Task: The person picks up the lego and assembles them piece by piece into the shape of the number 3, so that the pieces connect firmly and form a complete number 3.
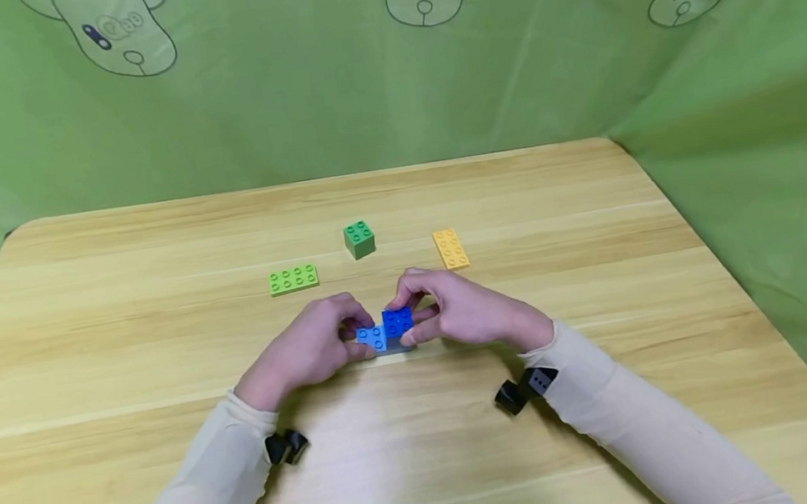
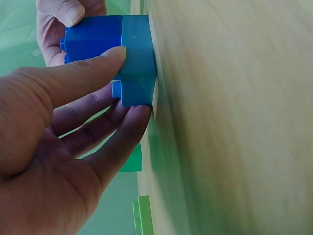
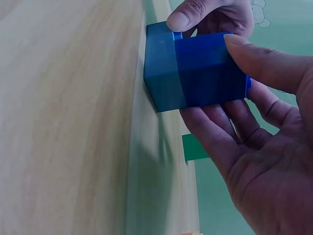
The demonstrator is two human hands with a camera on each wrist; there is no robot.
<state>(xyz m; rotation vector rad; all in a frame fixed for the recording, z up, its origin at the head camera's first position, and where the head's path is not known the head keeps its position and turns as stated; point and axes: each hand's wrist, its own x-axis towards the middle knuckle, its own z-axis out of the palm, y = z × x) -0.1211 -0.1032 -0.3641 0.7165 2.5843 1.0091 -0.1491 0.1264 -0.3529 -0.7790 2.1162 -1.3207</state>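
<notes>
The pale wooden table (image 1: 177, 498) fills most of my view, with a green cartoon-print cloth (image 1: 278, 91) hung behind it at twelve o'clock. Both my arms in cream sleeves (image 1: 206, 495) come in from six o'clock and meet near the table's middle.

My left hand (image 1: 310, 349) grips the light blue plastic brick (image 1: 372, 337), which sits flat on the wood: in the left wrist view my thumb (image 2: 83, 73) lies across its near side and my fingers (image 2: 122, 132) curl round the far side. My right hand (image 1: 459, 310) pinches the dark blue square plastic brick (image 1: 398, 321), thumb on one face, fingers on the opposite one. That dark brick sits on top of the light one, over its three o'clock end, and the right wrist view shows their walls flush with no gap I can make out.

To seat it well, I judge I should keep the lower brick pinned to the table with my left hand, press straight down with the right instead of rocking, and check that the edges line up all round.

Beyond my hands lie three loose pieces, well apart from each other: a lime green long plastic brick (image 1: 293, 279) at eleven o'clock, a dark green square plastic brick (image 1: 359, 239) at twelve, and a yellow long plastic brick (image 1: 451, 248) at one o'clock.
</notes>
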